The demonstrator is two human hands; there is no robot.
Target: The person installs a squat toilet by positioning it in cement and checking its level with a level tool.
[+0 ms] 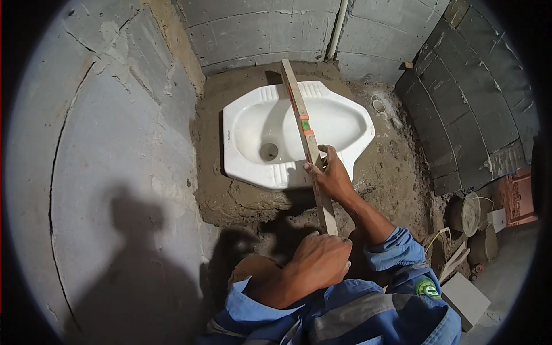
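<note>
A white squat toilet pan (253, 167) sits in wet grey mortar. Across it lies a long spirit level (294, 100), with a green vial between orange-red marks, running from the back edge toward me. My right hand (333, 175) is closed on the level near the pan's front edge, thumb and fingers on its sides. Lower down, my left hand (322, 259) is curled, knuckles up, against the level's near end. Its fingertips are hidden, so what it holds cannot be made out.
Grey block walls stand at the left (115, 132), back and right. A pale vertical pipe (338, 29) runs down the back wall. A round pipe opening (378, 106) is right of the pan. Buckets (463, 214), a yellow cord and a pale tile (466, 299) lie at lower right.
</note>
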